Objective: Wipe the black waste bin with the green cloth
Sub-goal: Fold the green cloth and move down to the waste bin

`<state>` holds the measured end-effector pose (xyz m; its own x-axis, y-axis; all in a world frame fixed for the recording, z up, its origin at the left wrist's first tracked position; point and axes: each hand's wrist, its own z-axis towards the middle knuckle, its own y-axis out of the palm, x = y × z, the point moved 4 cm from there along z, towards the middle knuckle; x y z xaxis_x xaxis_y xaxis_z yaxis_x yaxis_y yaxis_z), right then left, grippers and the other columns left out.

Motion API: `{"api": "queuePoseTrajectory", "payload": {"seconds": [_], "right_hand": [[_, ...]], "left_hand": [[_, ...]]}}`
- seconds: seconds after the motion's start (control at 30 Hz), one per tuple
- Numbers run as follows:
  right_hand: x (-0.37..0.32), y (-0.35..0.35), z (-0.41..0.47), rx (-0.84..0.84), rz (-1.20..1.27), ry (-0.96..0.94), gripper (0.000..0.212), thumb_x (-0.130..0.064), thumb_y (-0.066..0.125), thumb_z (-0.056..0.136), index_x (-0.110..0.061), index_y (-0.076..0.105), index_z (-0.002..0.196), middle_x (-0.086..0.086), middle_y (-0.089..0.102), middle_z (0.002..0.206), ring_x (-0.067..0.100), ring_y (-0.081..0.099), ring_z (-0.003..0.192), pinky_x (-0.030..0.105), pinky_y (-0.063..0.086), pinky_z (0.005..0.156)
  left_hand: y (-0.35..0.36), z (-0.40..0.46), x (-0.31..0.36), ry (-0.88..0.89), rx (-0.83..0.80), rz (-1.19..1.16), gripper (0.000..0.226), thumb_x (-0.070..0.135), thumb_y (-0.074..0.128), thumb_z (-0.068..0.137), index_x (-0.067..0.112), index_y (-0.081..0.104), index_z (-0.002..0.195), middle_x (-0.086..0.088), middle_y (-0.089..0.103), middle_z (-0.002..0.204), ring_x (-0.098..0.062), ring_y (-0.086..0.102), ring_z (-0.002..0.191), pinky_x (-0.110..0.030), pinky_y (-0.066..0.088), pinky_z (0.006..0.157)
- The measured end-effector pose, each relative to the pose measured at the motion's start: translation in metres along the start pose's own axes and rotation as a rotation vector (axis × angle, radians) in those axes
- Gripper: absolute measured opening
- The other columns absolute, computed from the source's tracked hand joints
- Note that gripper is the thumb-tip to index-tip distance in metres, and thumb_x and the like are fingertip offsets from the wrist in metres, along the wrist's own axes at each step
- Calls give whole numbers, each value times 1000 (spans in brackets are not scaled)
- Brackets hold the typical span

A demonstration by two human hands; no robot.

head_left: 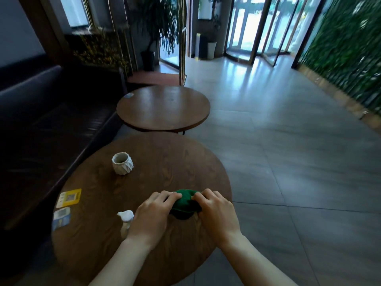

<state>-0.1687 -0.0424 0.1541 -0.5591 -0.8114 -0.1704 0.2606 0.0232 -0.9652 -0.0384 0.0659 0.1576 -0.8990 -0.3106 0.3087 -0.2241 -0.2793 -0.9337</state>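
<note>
Gripping green cloth [185, 201] between left hand [153, 211] and right hand [216, 211] fingers, on table [165, 162].

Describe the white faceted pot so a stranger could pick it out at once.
Start at the nearer round wooden table, the one where both hands work a green cloth. On its far left part stands the white pot, apart from everything else. Unlike the flat cards at the left edge and the small white figurine, it is an open-topped cup with angular folded sides.
</note>
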Motion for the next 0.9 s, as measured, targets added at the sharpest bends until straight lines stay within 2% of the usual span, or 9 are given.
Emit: {"api": "queuePoseTrajectory", "payload": {"seconds": [0.07,0.13,0.27,0.43,0.6,0.9], "right_hand": [[-23,-31,-14,44,-14,6,23,-20,73,90,-27,69,111,-4,67,96,18,66,84,32,55,57],[-48,-65,-30,93,-20,1,23,-20,72,90,-26,69,112,-2,68,98,20,66,86,34,56,58],[-93,-124,-60,167,-19,-12,24,-22,70,92,-25,67,116,-1,67,103,22,65,89,37,56,63],[-140,-184,-100,226,-42,-23,26,-22,67,93,-24,65,119,0,65,103,24,64,92,39,54,65],[-170,-234,-132,274,-55,-59,29,-28,63,96,-27,61,125,0,64,110,24,62,98,40,55,71],[-184,-300,-189,370,-42,-126,27,-25,64,97,-25,62,123,1,65,110,25,63,99,42,57,72]], "left_hand": [[-35,-21,8,24,34,12,66,0,63,85,36,51,139,14,57,131,-15,56,120,-33,54,92],[-70,-44,14,46,56,35,72,0,66,80,37,49,140,14,56,132,-15,55,119,-33,54,94],[-132,-85,28,60,143,29,63,1,64,83,34,54,136,10,62,125,-18,60,111,-37,56,88],[-193,-135,41,93,173,77,86,-3,79,61,35,52,133,12,62,121,-17,62,107,-35,58,83],[-247,-172,63,120,285,125,62,0,76,77,28,60,130,4,69,116,-21,67,102,-39,59,77],[-304,-230,119,123,364,151,53,4,66,86,28,59,133,4,67,123,-24,65,111,-46,59,80]]}}
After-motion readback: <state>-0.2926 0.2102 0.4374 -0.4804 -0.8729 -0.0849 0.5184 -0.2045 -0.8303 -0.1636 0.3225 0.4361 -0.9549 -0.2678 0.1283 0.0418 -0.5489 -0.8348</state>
